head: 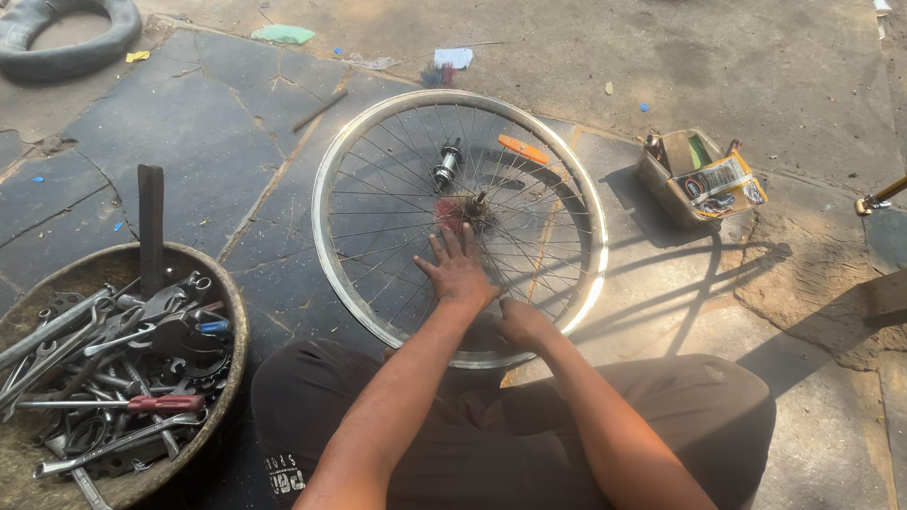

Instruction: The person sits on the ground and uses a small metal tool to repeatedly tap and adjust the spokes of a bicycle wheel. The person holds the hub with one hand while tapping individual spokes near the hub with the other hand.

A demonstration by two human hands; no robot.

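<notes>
A bare bicycle wheel with a shiny metal rim (pixel 333 156) and thin spokes lies tilted against my knees on the paved ground. Its hub (pixel 475 207) sits at the centre, with an orange reflector (pixel 522 148) clipped to the far spokes. A separate metal hub part (pixel 446 165) shows through the spokes beyond it. My left hand (pixel 457 268) lies flat on the spokes, fingers spread, just below the hub. My right hand (pixel 518 321) is curled on the spokes near the rim's near edge; what it pinches is hidden.
A round metal pan (pixel 238 316) full of wrenches, pliers and a red-handled screwdriver (pixel 166 403) stands at my left. A small open box (pixel 665 192) with a printed packet sits at the right. A rubber tyre (pixel 71 52) lies at the top left, a brass-coloured rod end (pixel 877 199) at the right edge.
</notes>
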